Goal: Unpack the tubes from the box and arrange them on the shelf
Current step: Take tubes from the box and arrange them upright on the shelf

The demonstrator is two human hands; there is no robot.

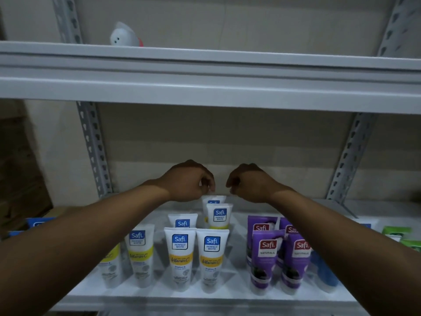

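Observation:
Several white Safi tubes (180, 254) with yellow bands stand cap-down in rows on the grey shelf (159, 295). The rearmost white tube (213, 199) stands behind another in the right column. My left hand (189, 181) reaches in from the left, and its fingertips pinch the top edge of that rear tube. My right hand (248, 183) hangs beside it with its fingers curled, just off the tube's top right corner. Whether it touches the tube is unclear. Several purple Safi Naturals tubes (266, 258) stand to the right, under my right forearm.
A blue tube (325, 272) stands right of the purple ones, with green packs (396, 231) at the far right. A blue box (38, 222) lies at the left behind my forearm. The upper shelf (205, 87) overhangs closely and carries a white object (124, 35).

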